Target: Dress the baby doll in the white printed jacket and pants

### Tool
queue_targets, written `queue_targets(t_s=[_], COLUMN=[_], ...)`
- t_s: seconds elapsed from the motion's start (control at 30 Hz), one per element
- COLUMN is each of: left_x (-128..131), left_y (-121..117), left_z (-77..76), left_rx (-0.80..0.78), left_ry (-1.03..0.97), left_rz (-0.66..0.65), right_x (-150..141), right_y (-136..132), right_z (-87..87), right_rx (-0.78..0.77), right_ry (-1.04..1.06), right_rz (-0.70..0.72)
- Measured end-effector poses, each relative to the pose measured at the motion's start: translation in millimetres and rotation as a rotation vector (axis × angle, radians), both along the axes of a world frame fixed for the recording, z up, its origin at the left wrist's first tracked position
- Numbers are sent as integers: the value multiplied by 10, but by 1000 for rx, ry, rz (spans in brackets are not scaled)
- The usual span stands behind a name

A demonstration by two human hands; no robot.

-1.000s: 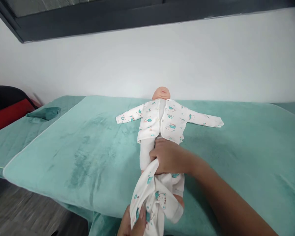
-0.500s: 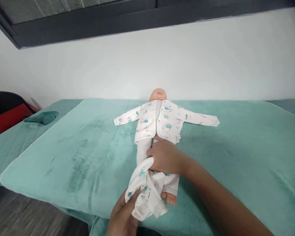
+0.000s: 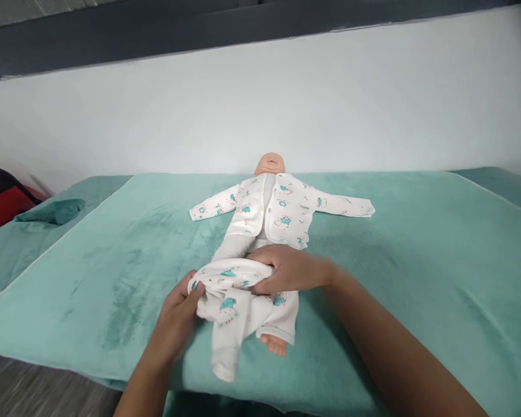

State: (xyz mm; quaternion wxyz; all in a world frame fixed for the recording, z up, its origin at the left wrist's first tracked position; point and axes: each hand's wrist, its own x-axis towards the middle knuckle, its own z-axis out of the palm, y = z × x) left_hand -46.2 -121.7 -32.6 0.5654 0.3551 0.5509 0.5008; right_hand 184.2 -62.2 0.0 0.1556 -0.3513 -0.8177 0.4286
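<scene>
Printed trousers (image 3: pixel 237 306): lower centre of frame, bunched over the doll's (image 3: pixel 270 164) lower legs. Waistband is pulled into a wide, flattened loop. One foot (image 3: pixel 274 344) pokes out of a cuff; the other trouser leg lies limp and looks unfilled, pointing at the bottom edge. The second doll leg (image 3: pixel 234 246) angles down-left behind the band, its foot hidden.

Left hand (image 3: pixel 173 318), left of centre: closed in a pinch on the band's outer edge, thumb on top. Right hand (image 3: pixel 286 269), centre: partly curled, band running between thumb and fingers, looks like a loose hold. Exact fingertip contact there I can't tell.

Handling, my read: keep the loop wide with even pull from both sides, and gather the limp leg short so the bent leg doesn't snag in folds. Don't drag on the cuff around the visible foot.

Materials: trousers are thin, soft white knit with teal and red prints, stretchy by the look of it. Matching jacket (image 3: pixel 290 211) lies flatter, rounded front hems, sleeves spread. Pale leggings underneath, matte. Doll skin smooth, likely vinyl. Sheet (image 3: pixel 417 278) is green, velvety, brushed dark in patches, meeting a smooth white wall (image 3: pixel 260 104).
</scene>
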Motion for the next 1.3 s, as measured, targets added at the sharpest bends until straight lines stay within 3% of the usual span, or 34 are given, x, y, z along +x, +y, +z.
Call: queue_targets(t_s=[0.23,0.43,0.57,0.73,0.93,1.17,1.3], left_x=[143,223,209,223,180,249,269], left_y=[128,289,423,260,99,452,512], left_z=[148,196,184,218,134,174,145], left_rx=[-61,72,124,-45,-215,164,101], left_ry=[55,150,238,115,-40,186,131], left_rz=[-1,86,71,-14,-118,83,46], right_x=[-50,-155,-120,-40,-17,-3,-26], right_y=[-31,-46,-29,-24,-14,48,11], right_z=[31,-41,-36,49,47,-25,-11], right_rx=[-4,148,82,-102,-60,-17,-12], right_ry=[-35,-143,-94,36,75,59,39], right_rz=[5,-132,-107,-66,-79,21,-8])
